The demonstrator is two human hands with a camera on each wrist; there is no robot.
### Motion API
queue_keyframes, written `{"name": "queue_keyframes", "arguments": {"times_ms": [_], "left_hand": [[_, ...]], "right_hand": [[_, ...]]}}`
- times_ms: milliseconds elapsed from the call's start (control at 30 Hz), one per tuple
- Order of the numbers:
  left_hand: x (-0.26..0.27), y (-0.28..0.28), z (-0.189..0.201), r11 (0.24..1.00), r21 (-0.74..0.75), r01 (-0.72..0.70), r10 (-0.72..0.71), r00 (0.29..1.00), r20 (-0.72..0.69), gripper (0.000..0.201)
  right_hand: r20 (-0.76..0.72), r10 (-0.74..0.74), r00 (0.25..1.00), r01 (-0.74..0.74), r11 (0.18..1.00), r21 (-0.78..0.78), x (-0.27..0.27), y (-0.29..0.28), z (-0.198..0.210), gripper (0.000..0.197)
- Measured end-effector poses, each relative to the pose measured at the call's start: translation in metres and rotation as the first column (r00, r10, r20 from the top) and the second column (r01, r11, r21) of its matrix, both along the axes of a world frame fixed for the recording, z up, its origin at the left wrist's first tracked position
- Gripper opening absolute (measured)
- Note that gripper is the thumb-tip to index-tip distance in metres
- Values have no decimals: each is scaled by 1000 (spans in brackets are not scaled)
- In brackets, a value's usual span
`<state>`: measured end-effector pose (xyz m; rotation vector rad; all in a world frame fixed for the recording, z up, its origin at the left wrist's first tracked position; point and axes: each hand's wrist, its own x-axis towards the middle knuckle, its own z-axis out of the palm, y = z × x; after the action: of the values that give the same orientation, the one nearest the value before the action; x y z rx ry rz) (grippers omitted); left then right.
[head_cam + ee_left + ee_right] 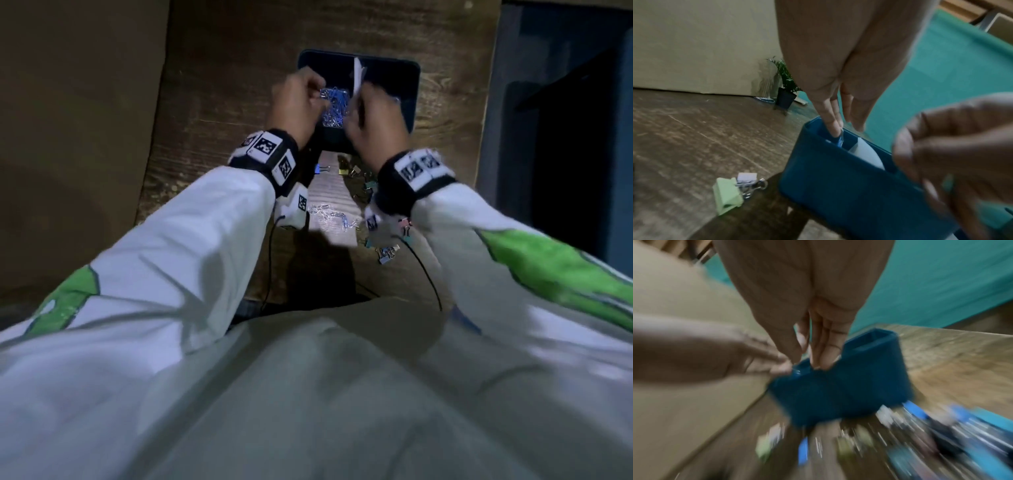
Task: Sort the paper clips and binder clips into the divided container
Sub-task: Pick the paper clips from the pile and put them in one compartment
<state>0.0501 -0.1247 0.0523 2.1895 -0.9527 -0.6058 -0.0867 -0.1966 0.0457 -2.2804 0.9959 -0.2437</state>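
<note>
A blue divided container (412, 73) stands on the wooden table, split by a white card divider (358, 73). Its left compartment holds a pile of blue and silver paper clips (334, 106). My left hand (301, 99) reaches into that compartment; in the left wrist view its fingertips (835, 131) pinch a blue paper clip (840, 141) just inside the container (838, 194). My right hand (373, 116) hovers over the right side, fingertips (818, 363) at the container's (838, 394) near rim. That view is blurred, so I cannot see what it holds.
Loose paper clips (329, 217) lie near me on the table, with coloured binder clips (363, 178) to their right. A green binder clip (727, 194) lies left of the container. A small potted plant (786, 91) stands at the far edge, against a beige wall (68, 137).
</note>
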Motion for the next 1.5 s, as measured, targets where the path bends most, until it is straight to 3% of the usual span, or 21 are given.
{"name": "queue_keyframes", "arguments": {"times_ms": [67, 133, 233, 367, 500, 600, 667, 767, 900, 1033, 1133, 1233, 1300, 1400, 1500], "left_hand": [[0, 15, -5, 999, -22, 25, -25, 999, 33, 29], [-5, 45, -15, 1000, -16, 21, -20, 994, 103, 26], [-11, 104, -48, 983, 179, 35, -68, 981, 182, 19], [-22, 152, -79, 907, 422, -3, -143, 938, 315, 19], [-31, 142, -84, 910, 415, -18, -148, 920, 364, 20], [-31, 129, -86, 909, 415, -29, -123, 934, 336, 19], [-36, 124, -84, 913, 407, 1, -135, 944, 301, 20], [-47, 123, -83, 925, 362, 115, -196, 961, 195, 14], [-58, 130, -89, 895, 390, 217, -269, 960, 82, 35], [-67, 129, -91, 905, 351, 239, -281, 957, 75, 17], [-71, 125, -89, 900, 358, 249, -292, 954, 68, 12], [-72, 124, -90, 901, 356, 247, -284, 957, 53, 12], [-72, 127, -88, 919, 316, 238, -256, 967, 16, 14], [-64, 125, -75, 964, 227, 141, -119, 987, -109, 12], [-46, 105, -46, 997, 70, -17, 34, 971, -237, 15]], "right_hand": [[-239, 136, 962, -123, 990, 67, -24, 27, -21, 15], [-437, 301, 847, -242, 952, 186, -46, 55, -39, 34], [-537, 380, 753, -284, 924, 256, -58, 77, -59, 54], [-494, 307, 813, -241, 951, 193, -54, 78, -72, 38], [-397, 235, 887, -208, 972, 111, -49, 72, -76, 33], [-323, 260, 910, -239, 965, 103, -37, 74, -76, 25], [-292, 327, 899, -305, 945, 118, -29, 82, -75, 21], [-324, 454, 830, -445, 889, 105, -30, 93, -76, 36], [-342, 475, 811, -488, 871, 54, -43, 94, -83, 23], [-348, 472, 810, -468, 878, 100, -49, 92, -83, 18], [-306, 418, 855, -371, 907, 199, -52, 83, -83, 10], [-197, 238, 951, -160, 925, 344, -57, 69, -79, 11], [-93, 95, 991, -41, 883, 468, -57, 58, -67, 11], [101, -111, 989, 26, 791, 612, -46, 39, -32, 13], [274, -202, 940, -5, 796, 605, -15, 10, 4, 15]]}}
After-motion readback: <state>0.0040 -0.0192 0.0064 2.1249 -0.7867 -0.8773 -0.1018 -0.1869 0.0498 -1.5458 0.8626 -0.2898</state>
